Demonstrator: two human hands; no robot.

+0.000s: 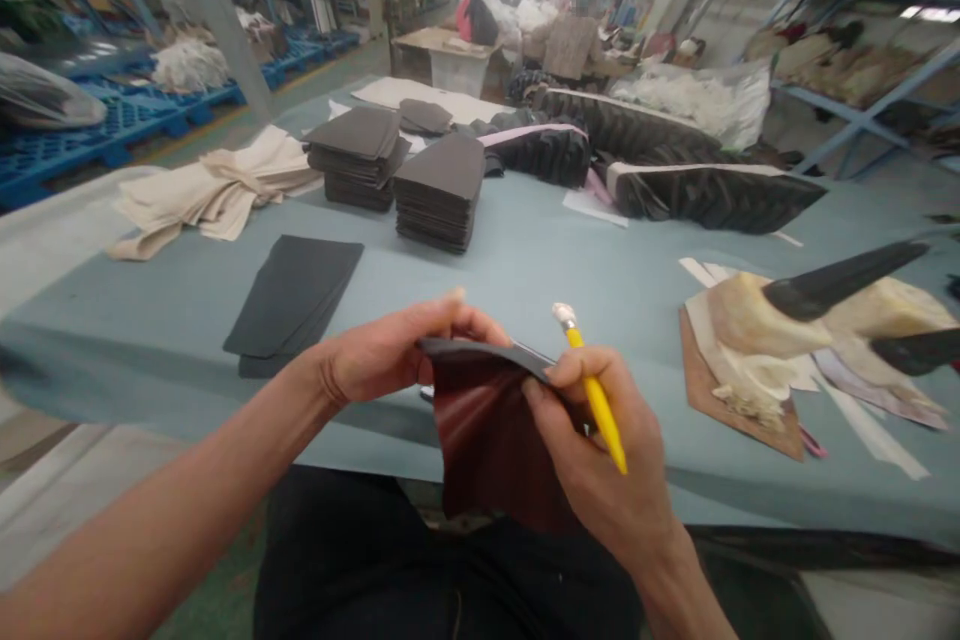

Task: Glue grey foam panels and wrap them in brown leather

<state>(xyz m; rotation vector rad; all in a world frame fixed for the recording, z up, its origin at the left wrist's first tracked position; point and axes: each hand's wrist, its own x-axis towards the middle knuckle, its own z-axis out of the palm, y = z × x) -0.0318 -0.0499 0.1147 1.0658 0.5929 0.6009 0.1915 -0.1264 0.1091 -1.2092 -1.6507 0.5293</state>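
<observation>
A dark red leather-like piece (495, 440) with a dark grey back hangs over the front edge of the table, its upper edge bent. My left hand (405, 345) is closed on its upper left corner. Pinching the same edge farther right is my right hand (607, 440). A yellow-handled brush (604, 410) with a whitish tip lies between that hand's fingers, pointing up and away. Behind the edge a thin shiny metal item (531, 353) shows partly; its kind is hidden. Left of my hands, a few dark grey pieces (296, 295) lie fanned on the table.
Two stacks of dark grey pieces (439, 185) stand farther back on the blue-green table (540, 270). Beige cloth strips (217, 185) lie at left, bundled black pieces (705, 195) at back right. Yellowish blocks with black handles (772, 310) sit at right. A person (571, 40) is in the background.
</observation>
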